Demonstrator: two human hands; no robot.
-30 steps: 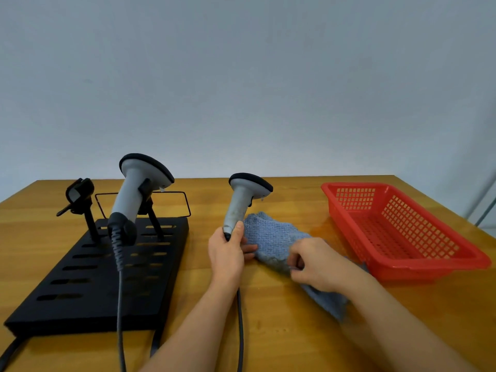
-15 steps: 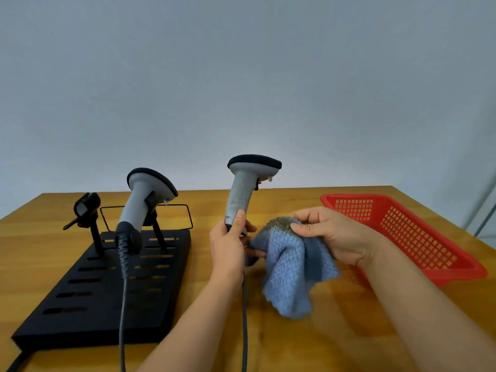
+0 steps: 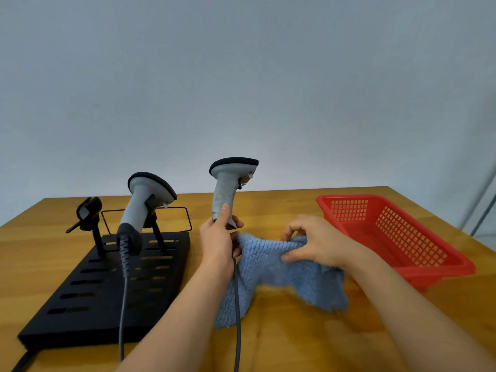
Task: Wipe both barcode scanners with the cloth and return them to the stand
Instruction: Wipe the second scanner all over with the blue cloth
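**Scanner raised, cloth spread between our hands**

Pale grey wall fills the upper view above a wooden worktop [image 3: 281, 205]. Our left hand [image 3: 218, 244] grips the handle of the held scanner [image 3: 228, 187], which stands upright off the worktop with its dark-rimmed head turned right; its grey cable [image 3: 237, 318] hangs down toward us, crossing in front of the cloth. Our right hand [image 3: 312, 244] pinches the top edge of the blue cloth [image 3: 279, 275], fingers curled over the fabric. The cloth stretches from the base of the scanner handle to the right hand and drapes onto the worktop below.

At left, the black slotted stand [image 3: 107, 288] carries the second scanner [image 3: 145, 202], seated tilted in its cradle, with a coiled cable [image 3: 124, 264] trailing over the stand's front edge. An empty black cradle [image 3: 87, 214] rises at the stand's far left corner, and a thin wire frame [image 3: 185, 218] stands behind. A red plastic basket [image 3: 397, 237] sits at right, just beyond the right wrist, partly behind the forearm.

Half a second ago the cloth hung bunched from the right hand, raised beside the scanner; it is now lower and pulled wider between the hands. The held scanner has kept its upright pose.
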